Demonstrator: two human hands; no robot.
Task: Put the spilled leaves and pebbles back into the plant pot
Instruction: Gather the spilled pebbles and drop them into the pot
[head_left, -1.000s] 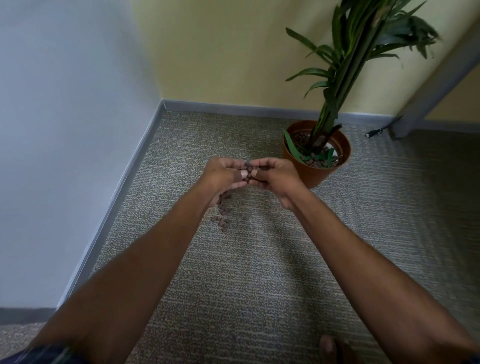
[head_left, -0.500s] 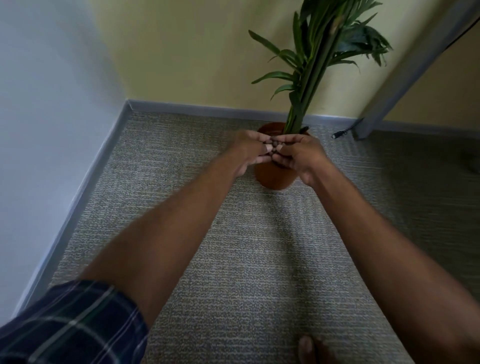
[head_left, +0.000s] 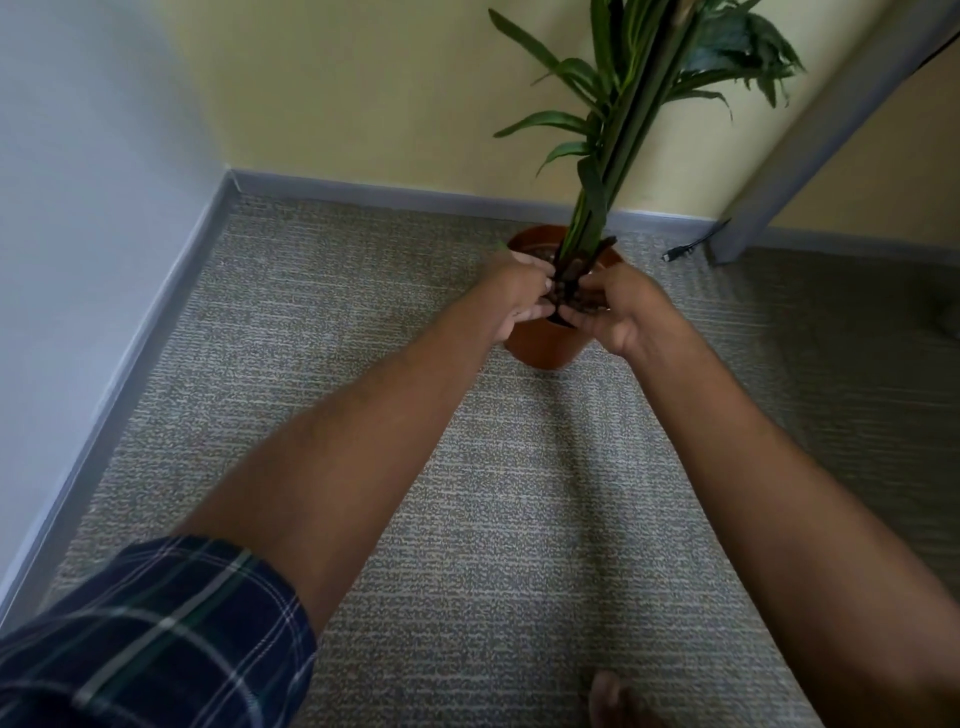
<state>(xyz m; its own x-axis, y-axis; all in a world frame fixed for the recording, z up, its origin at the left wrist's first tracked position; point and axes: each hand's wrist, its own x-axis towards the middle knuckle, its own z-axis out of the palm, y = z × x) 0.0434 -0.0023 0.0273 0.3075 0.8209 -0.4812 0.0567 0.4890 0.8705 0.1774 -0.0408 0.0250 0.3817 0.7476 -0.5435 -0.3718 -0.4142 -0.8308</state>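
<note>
An orange plant pot (head_left: 545, 349) with a tall green plant (head_left: 618, 119) stands on the carpet near the yellow wall. Both my hands are held together right over the pot's front rim, beside the stems. My left hand (head_left: 519, 293) and my right hand (head_left: 621, 309) have their fingers curled inward, cupping a clump of dark brown pebbles (head_left: 565, 296) between them. More pebbles lie inside the pot (head_left: 540, 253) behind my left hand. No spilled pebbles or leaves show on the carpet; my arms cover much of it.
Grey carpet (head_left: 311, 322) runs to a corner, with a white wall on the left and a yellow wall behind. A grey post (head_left: 831, 130) leans at the right, a black cable end (head_left: 678, 253) by its foot. A bare foot (head_left: 613, 701) shows at the bottom edge.
My cupped hands have carried the pebbles from left of the pot to directly over it. The view has turned right, so the pile on the carpet is out of sight.
</note>
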